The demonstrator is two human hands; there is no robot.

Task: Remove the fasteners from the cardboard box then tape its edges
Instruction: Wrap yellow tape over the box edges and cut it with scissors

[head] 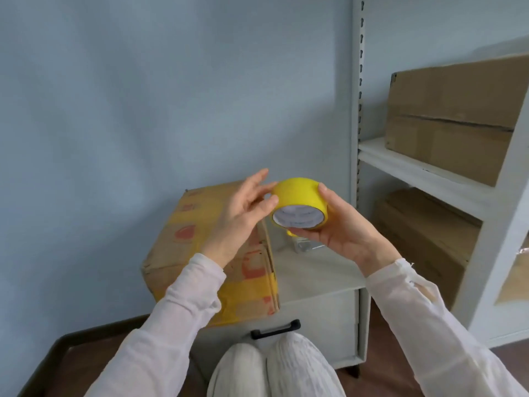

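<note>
Right hand grips a round roll of yellow adhesive tape from its right side and underneath, thumb up along the rim, white core facing the camera. Left hand is loosely open, fingers spread, thumb and fingertips touching the roll's left edge. Roll is held up in the air, above the right end of a worn brown cardboard box with red printing and yellow tape strips. That box sits on the left part of a low white cabinet serving as counter, black handle on its front. Small shiny metal item lies on the counter just below the roll; too blurred to identify. White metal shelving unit at right carries plain brown cardboard boxes.
</note>
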